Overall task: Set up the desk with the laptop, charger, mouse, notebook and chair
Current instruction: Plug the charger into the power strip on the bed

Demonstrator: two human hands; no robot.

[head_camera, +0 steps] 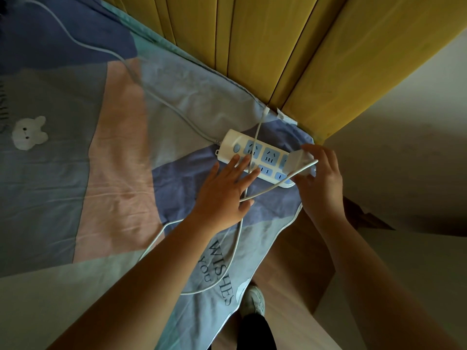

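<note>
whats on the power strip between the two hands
In the head view, blue sockets of the power strip and a thin white cable lie between left hand and right hand.

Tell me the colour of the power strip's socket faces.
Light blue, set in the white power strip; the head view shows it clearly.

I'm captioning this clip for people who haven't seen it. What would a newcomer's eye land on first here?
First, the white power strip with blue sockets, lying on the patchwork bedsheet near the yellow padded headboard. The left hand presses flat on its near end, while the right hand grips a white charger plug at its far end. A white cable loops from the plug across the sheet.
</note>
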